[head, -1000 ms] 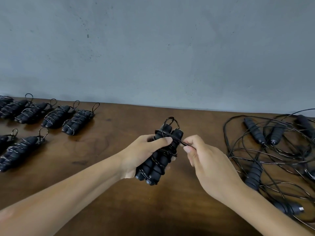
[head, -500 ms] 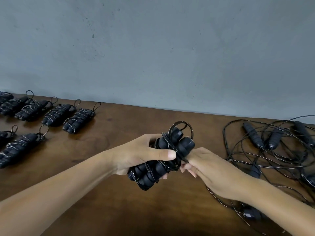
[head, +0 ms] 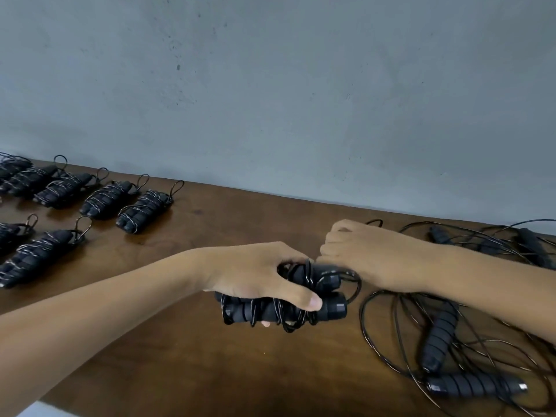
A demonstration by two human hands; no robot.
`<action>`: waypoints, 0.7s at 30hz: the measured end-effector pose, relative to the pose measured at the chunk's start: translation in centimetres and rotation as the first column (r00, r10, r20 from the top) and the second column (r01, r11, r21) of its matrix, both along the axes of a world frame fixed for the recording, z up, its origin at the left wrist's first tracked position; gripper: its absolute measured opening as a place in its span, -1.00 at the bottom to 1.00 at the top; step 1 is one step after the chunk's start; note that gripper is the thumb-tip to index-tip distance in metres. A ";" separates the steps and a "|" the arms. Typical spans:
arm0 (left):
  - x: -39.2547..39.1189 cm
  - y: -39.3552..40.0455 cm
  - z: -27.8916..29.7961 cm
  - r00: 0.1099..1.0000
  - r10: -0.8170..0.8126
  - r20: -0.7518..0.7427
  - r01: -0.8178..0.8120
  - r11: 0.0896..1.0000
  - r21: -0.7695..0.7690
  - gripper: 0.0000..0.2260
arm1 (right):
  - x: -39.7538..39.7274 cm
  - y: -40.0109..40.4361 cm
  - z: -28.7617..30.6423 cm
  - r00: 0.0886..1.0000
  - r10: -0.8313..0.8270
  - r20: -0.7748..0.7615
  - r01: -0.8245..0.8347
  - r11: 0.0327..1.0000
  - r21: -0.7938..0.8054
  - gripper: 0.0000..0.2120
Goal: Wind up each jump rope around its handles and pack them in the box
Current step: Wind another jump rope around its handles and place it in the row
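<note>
Item: jump rope bundle (head: 282, 305), two black foam handles side by side, cord wound crosswise around them; held just above the counter (head: 240, 230), centre of view.

Left hand (head: 258, 275): fingers curled round the bundle, thumb pressed along the near handle.

Right hand (head: 361, 254): closed in a fist at the bundle's cap end, apparently pulling the last loop of cord; the cord inside the fist is hidden.

Step in hand, judged: securing the final turn. Best done by keeping the thumb clamped on the windings, drawing the loop snug and leaving a short eye at the caps.

Finished bundles (head: 141, 210): two rows, far left of counter, each with a loop.

Unwound ropes (head: 451, 341): tangled heap, right side, handles loose.

Box: not in view.
</note>
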State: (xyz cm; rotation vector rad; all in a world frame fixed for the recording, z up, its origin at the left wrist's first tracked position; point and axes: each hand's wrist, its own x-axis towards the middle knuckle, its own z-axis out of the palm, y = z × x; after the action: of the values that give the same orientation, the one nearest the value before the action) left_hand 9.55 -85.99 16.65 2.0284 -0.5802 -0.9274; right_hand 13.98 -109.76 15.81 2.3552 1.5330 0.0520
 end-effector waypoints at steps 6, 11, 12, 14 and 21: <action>-0.1 -0.4 0.0 0.999 -0.030 0.030 0.022 0.970 0.242 -0.75 | 1.5 2.1 2.1 1.000 0.004 -0.031 -0.006 0.999 -0.044 -0.89; 0.2 0.1 -0.6 0.996 0.077 0.045 -0.087 0.951 0.297 -0.73 | 0.5 2.5 3.6 0.996 -0.070 -0.050 0.070 0.998 -0.001 -0.88; 0.3 0.2 -0.8 0.994 0.100 0.033 -0.105 0.950 0.293 -0.74 | 0.0 2.6 4.0 0.994 -0.093 -0.055 0.093 0.996 -0.001 -0.84; 0.4 0.2 -1.1 0.990 0.142 0.007 -0.139 0.950 0.278 -0.76 | -1.0 2.8 4.6 0.991 -0.123 -0.043 0.124 0.992 0.023 -0.75; 0.7 -0.4 -2.3 0.961 0.270 0.057 -0.276 0.947 0.163 -0.64 | -3.4 2.8 3.3 0.984 -0.174 0.034 0.156 0.943 0.295 -0.72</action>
State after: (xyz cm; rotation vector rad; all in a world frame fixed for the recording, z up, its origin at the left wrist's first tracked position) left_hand 10.27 -86.40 14.35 2.2120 -0.2339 -0.7978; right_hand 10.55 -106.95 19.09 2.6751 1.3730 0.3274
